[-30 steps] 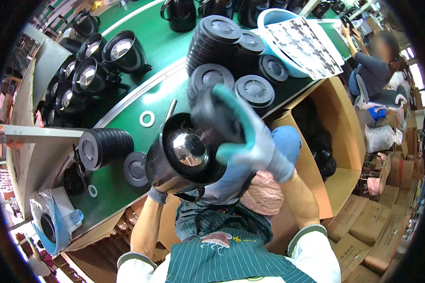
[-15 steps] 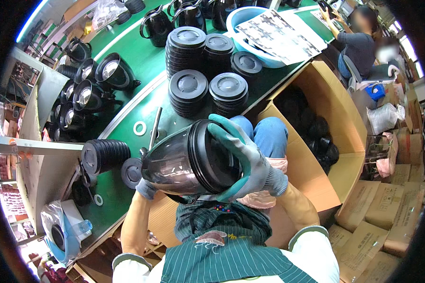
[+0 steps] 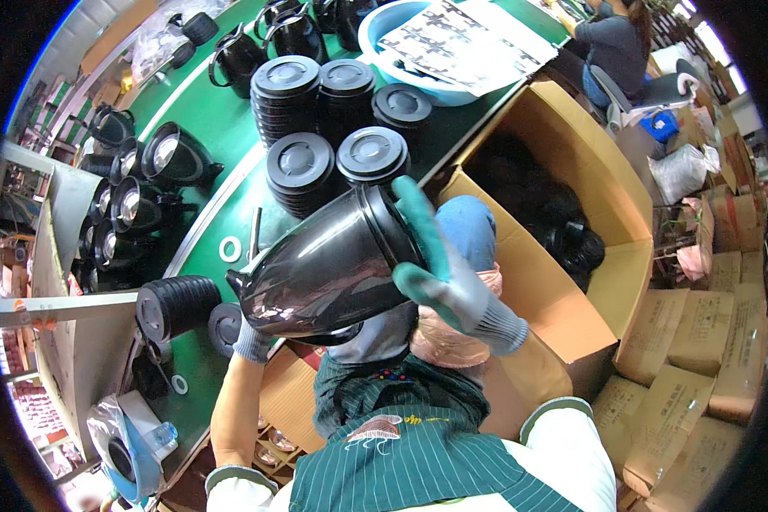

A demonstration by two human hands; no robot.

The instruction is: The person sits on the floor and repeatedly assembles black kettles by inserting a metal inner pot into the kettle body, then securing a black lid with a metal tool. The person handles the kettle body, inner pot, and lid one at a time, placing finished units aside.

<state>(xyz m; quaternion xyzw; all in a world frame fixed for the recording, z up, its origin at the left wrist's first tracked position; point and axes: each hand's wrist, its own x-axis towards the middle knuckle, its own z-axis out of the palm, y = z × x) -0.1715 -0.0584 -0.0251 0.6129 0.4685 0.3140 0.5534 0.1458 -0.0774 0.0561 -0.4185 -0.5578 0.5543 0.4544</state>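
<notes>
A glossy black jug (image 3: 324, 264) lies tilted on its side above my lap. Its small spout points left, and its ringed black end faces right. My left hand (image 3: 254, 334), in a grey glove, holds the jug from below on the left; its fingers are mostly hidden behind the jug. My right hand (image 3: 442, 264), gloved in grey and green, curves round the right end, slightly blurred. Beyond the jug, stacks of round black lids (image 3: 300, 162) stand on the green table (image 3: 230, 209). A white ring (image 3: 229, 249) and a metal rod (image 3: 256, 230) lie nearer the jug.
An open cardboard box (image 3: 563, 316) with black parts stands at my right. Several open black jugs (image 3: 132, 205) lie at the left, near a toppled lid stack (image 3: 177, 307). A blue basin (image 3: 384, 34) holds printed sheets at the back. A person (image 3: 610, 51) sits at far right.
The jug has shifted left and tilted, its right end rising and its spout coming into view. My right hand has changed its hold on the ringed end. The whole view has shifted.
</notes>
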